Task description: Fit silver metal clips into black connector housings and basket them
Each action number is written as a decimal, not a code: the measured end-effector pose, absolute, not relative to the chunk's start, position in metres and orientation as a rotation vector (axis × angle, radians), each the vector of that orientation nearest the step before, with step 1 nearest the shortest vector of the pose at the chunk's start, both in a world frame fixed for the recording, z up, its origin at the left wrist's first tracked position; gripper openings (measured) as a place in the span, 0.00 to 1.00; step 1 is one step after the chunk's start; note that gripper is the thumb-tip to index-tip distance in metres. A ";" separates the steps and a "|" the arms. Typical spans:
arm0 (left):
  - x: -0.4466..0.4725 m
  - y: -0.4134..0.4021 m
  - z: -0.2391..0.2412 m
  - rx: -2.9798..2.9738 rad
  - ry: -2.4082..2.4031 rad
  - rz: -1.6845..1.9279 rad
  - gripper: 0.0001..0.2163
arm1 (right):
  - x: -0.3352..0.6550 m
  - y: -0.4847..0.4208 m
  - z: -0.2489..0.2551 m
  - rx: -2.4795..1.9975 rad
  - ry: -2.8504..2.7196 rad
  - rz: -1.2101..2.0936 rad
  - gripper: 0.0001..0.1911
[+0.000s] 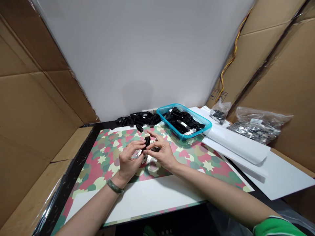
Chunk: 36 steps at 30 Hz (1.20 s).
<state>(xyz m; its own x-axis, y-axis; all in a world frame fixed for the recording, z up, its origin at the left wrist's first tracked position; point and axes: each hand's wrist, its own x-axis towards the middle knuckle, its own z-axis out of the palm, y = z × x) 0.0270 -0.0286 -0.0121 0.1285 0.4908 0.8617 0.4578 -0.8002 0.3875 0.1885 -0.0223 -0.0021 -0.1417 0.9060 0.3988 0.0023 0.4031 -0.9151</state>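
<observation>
Working across my desk from the left: brown cardboard walls [29, 98] box in that side, with a white wall [137, 49] behind everything. My left hand [128, 160], with a green bead bracelet [115, 186] on the wrist, is curled in a narrow pinch on a small black plastic piece [147, 141], which sits right between both hands, up off the mat. Some shiny metal bits [137, 154] are just under that hand, and they're too small and glinty for me to say exactly what they are. My right hand [162, 153] closes in from the other side, with its thumb on the same black piece and its other fingers fanned out. A green sleeve [278, 227] shows on that arm.

Both hands are over a pink-and-green patterned mat [197, 157], with a white sheet [147, 196] lying across its near edge. Past the hands there's a heap of black pieces [137, 118] against the wall, plus one loose piece [139, 128] just in front of it. Next to that, a teal basket [197, 119] is full of more black pieces. Further right are white boards [236, 146], a small plastic bag of black pieces [219, 113], a bigger bag of metal bits [256, 127], and some yellow wires [233, 59] running up the cardboard.
</observation>
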 end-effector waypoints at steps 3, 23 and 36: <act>0.025 -0.027 -0.014 2.297 1.013 1.811 0.08 | 0.189 -0.021 -0.003 -0.836 -1.517 0.943 0.03; 0.027 -0.027 -0.016 2.260 1.049 1.853 0.07 | 0.190 -0.025 0.001 -0.770 -1.667 0.815 0.05; 0.030 -0.028 -0.020 2.068 1.050 1.795 0.07 | 0.189 -0.025 -0.005 -0.736 -1.735 0.620 0.06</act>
